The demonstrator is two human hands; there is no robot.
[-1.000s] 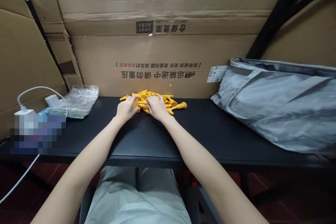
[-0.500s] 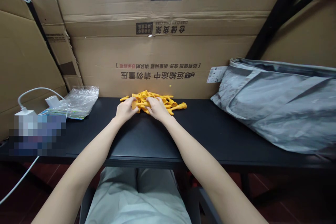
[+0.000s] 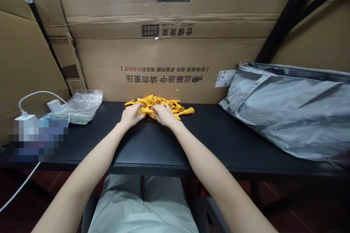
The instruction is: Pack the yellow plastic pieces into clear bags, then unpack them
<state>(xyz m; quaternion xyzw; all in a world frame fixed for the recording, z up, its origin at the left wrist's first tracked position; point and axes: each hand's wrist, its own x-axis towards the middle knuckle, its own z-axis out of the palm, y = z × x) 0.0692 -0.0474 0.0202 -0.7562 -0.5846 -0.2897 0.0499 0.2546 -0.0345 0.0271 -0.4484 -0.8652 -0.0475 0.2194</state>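
Observation:
Between my two hands lies a yellow flared piece, a slim rod that widens at its left end; its exact kind I cannot make out. My left hand is closed around the wide left end. On the other end my right hand is closed, with thumb and fingers pinching it. Just behind and under the hands is a heap of similar yellow pieces, several with hollow, cup-like ends facing me. One more yellow piece sticks out of the heap to the right. The fingers hide part of the heap.
The heap rests on a black table against a cardboard panel. To the left are a clear plastic bag, a white charger with a cable, and a blurred-out object. A grey fabric bag fills the right side.
My hands stay at almost the same place over the heap. The held yellow piece has shifted slightly, and its wide end now turns less toward me.

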